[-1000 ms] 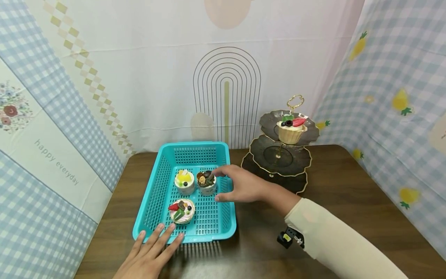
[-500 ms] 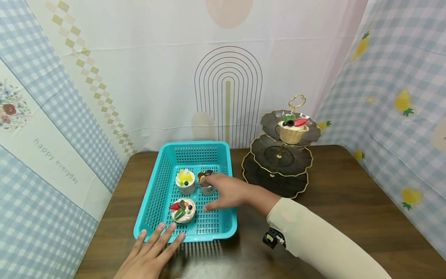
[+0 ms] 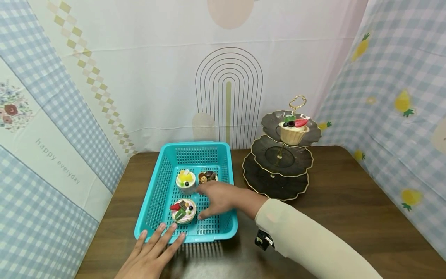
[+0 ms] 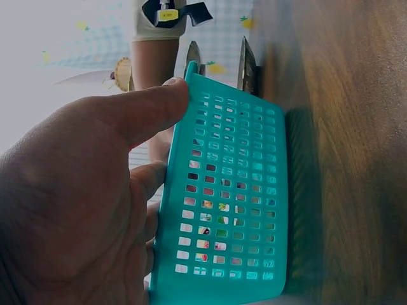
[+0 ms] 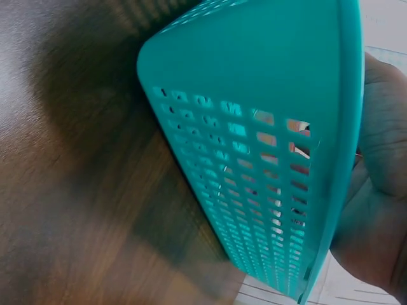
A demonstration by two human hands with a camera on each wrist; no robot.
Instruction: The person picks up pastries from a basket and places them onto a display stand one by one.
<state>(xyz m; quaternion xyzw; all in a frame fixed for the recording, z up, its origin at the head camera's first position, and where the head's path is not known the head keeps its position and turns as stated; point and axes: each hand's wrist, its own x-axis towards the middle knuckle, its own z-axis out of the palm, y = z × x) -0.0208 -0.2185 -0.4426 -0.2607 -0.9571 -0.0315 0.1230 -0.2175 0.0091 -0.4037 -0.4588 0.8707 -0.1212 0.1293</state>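
A turquoise basket (image 3: pixel 150 197) holds three cupcakes. One cupcake with yellow fruit (image 3: pixel 186 179) sits at the back left; a chocolate-topped cupcake (image 3: pixel 208 176) stands beside it, partly hidden by my right hand (image 3: pixel 221 197). The cupcake with swirled cream, a strawberry and a green piece (image 3: pixel 183 211) is nearest the front. My right hand reaches over the basket's right rim, thumb and fingers apart, between the cupcakes. At the front rim my left hand (image 3: pixel 151 252) has its fingers spread and straight; its thumb (image 4: pixel 168 101) lies along the rim in the left wrist view.
A dark three-tier stand (image 3: pixel 278 155) with gold edges stands at the right; one cupcake with a strawberry and berries (image 3: pixel 294 131) is on its top tier. The brown table (image 3: pixel 334 201) meets patterned cloth walls (image 3: pixel 156 85) at the back and sides.
My right hand has moved left and toward the front, from the chocolate-topped cupcake to beside the strawberry one. The left hand stays at the front rim.
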